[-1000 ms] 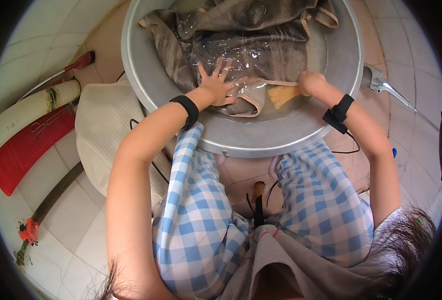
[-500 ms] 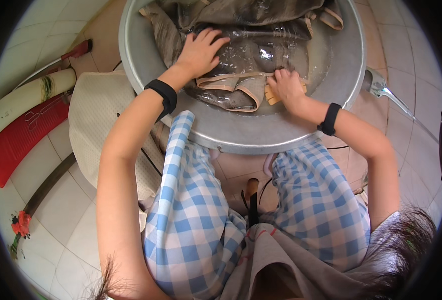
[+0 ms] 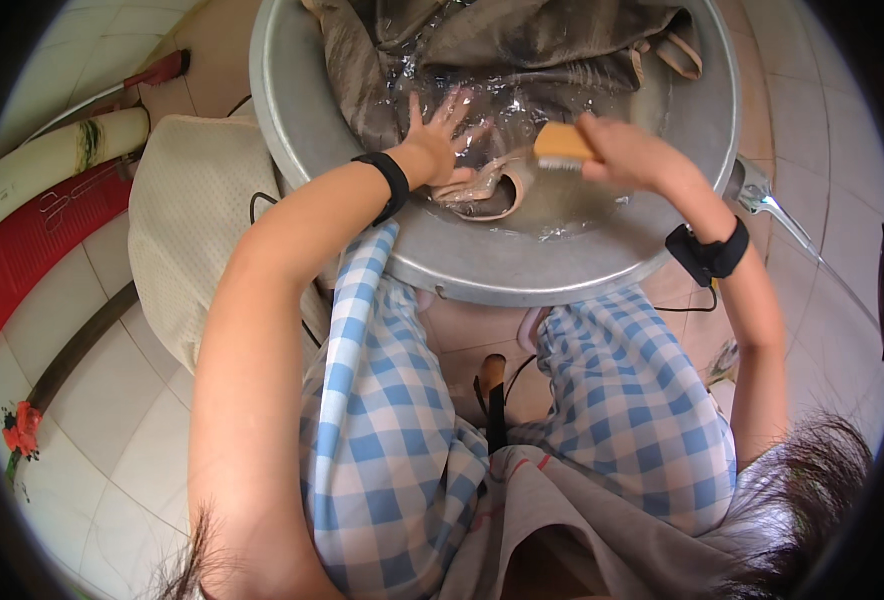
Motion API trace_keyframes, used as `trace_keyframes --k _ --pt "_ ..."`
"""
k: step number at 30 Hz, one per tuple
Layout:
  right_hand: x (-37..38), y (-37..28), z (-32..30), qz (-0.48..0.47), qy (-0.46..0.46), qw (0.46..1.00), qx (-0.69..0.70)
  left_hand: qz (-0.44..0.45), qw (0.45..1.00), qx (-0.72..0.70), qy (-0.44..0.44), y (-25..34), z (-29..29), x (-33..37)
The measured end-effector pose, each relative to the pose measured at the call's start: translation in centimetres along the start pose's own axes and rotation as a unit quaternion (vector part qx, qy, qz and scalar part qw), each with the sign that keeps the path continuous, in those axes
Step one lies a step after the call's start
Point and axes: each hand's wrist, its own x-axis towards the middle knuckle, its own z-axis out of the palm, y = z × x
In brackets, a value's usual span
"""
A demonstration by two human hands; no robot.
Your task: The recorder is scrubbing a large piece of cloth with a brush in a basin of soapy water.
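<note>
A large round metal basin [image 3: 442, 268] holds water and a soaked dark brown cloth item [image 3: 542, 40] with peach-coloured edging. My left hand [image 3: 442, 140] is spread flat with fingers apart, pressing on the wet fabric at the basin's middle. To its right, my right hand [image 3: 627, 152] grips a yellow scrub brush [image 3: 560, 146], whose pale bristles face down just above the water and beside the fabric. A folded, edged end of the cloth lies just below my left hand, partly in the water.
Left of the basin lies a cream textured mat or cover [image 3: 187, 230]. Farther left are a red ridged plastic piece [image 3: 47, 245] and a pale rolled object [image 3: 62, 165]. A shiny metal handle-like object [image 3: 762, 195] lies on the tiles at the right. My knees touch near the basin's front rim.
My right hand has lifted the brush up off the cloth and turned it, bristles down. My left hand has moved right and lower, fingers spreading, and the cloth's near edge has bunched.
</note>
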Motion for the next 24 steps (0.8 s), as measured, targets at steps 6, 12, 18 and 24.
trace_keyframes --k 6,12,18,24 --pt "3.2 -2.7 -2.1 0.03 0.281 0.959 0.002 0.012 0.999 -0.025 -0.021 2.1 0.7 -0.4" --pt "9.9 -2.0 3.2 -0.009 0.338 0.935 -0.109 0.057 0.978 -0.175 0.1 -0.6 -0.9 -1.0" --pt "10.2 -1.8 2.8 0.038 0.378 0.92 -0.093 -0.114 0.847 -0.381 0.352 -8.1 -2.0 0.7" --pt "9.2 -4.9 4.4 -0.08 0.36 0.919 -0.142 -0.124 0.889 -0.267 0.35 -9.2 -2.9 5.0"
